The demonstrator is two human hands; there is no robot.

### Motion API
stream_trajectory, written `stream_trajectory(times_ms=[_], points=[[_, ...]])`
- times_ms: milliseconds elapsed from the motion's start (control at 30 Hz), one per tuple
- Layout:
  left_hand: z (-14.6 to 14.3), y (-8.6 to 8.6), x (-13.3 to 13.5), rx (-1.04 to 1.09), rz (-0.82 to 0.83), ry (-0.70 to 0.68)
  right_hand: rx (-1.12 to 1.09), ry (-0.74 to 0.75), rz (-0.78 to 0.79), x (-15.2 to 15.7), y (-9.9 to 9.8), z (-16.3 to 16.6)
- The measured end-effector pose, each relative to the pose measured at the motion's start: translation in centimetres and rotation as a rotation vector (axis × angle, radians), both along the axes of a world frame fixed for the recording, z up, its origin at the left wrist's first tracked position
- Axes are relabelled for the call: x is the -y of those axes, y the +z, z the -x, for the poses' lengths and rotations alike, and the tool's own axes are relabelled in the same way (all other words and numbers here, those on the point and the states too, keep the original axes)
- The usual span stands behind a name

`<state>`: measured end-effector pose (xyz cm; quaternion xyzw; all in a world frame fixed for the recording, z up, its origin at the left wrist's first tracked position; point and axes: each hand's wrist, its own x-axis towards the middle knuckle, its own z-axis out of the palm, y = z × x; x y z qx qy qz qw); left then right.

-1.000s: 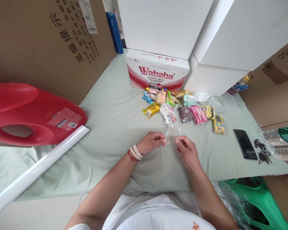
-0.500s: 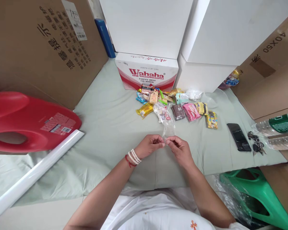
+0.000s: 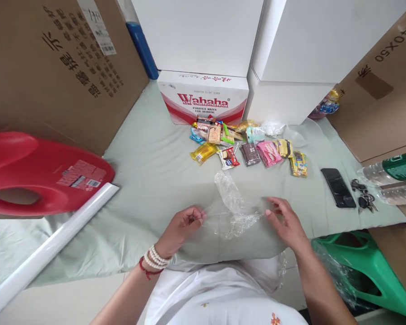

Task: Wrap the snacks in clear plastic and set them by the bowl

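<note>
A thin clear plastic bag (image 3: 230, 201) is stretched low over the green cloth in front of me. My left hand (image 3: 186, 223), with white beads and a red cord at the wrist, pinches its left edge between thumb and fingers. Just past the bag's right end is my right hand (image 3: 286, 223), thumb and fingers apart, holding nothing. Beyond the bag lie wrapped snacks: a red and white packet (image 3: 228, 158), a yellow packet (image 3: 203, 153), a dark brown packet (image 3: 250, 154), a pink packet (image 3: 269, 153) and several more behind them.
A Wahaba-style printed carton reading "Wahaha" (image 3: 203, 101) stands behind the snacks, below white boxes (image 3: 199, 36). On the right are a black phone (image 3: 338, 187), keys (image 3: 364, 197) and plastic bottles (image 3: 389, 170). A red jug (image 3: 47, 180) and a white tube (image 3: 54, 243) lie left.
My hands have moved apart and nearer to me. The bag has come away from over the red and white packet and is spread wider. My right hand has let go of it.
</note>
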<state>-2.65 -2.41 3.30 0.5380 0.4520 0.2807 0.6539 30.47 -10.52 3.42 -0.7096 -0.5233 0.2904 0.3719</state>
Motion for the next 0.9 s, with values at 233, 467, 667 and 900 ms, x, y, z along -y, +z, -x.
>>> stream_trajectory(times_ms=[233, 467, 667, 900], points=[[-0.9, -0.2, 0.8, -0.053, -0.050, -0.142, 0.063, 0.330, 0.015, -5.3, 1.5, 4.3], [-0.8, 2.5, 0.6, -0.360, -0.288, 0.181, 0.210, 0.487, -0.118, -6.9, 1.0, 8.9], [-5.1, 0.8, -0.7, -0.423, -0.297, 0.025, 0.188, 0.412, -0.205, -6.8, 1.6, 8.5], [-2.6, -1.4, -0.7, -0.182, -0.129, 0.263, -0.145, -0.046, -0.005, -3.0, -0.3, 2.6]])
